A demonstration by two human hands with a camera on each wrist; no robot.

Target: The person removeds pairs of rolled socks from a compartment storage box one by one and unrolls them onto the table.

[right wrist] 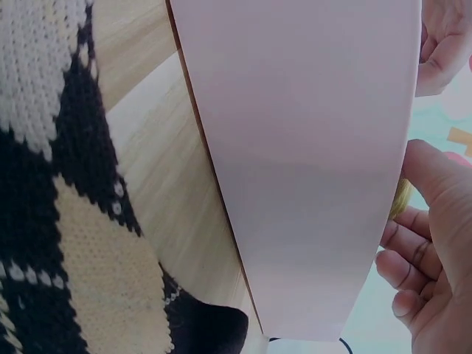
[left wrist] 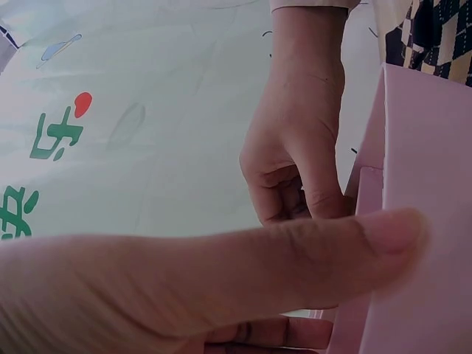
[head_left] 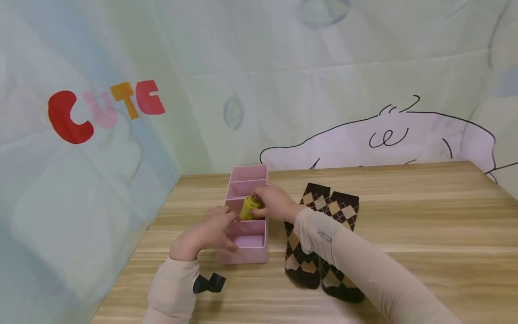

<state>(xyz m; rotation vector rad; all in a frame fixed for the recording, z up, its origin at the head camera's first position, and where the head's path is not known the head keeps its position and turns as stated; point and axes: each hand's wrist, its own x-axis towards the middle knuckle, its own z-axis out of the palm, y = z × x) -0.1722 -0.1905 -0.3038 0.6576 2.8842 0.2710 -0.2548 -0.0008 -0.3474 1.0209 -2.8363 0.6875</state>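
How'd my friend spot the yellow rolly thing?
On the pale wooden table sits a long pink compartment box. Its second compartment from the near end holds a rolled yellow bundle. Black-and-tan diamond-patterned socks lie flat outside; only the bundle is rolled.

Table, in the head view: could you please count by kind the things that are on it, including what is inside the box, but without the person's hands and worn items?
Pink divided box: 1
Yellow roll: 1
Diamond-patterned socks: 2
Total: 4
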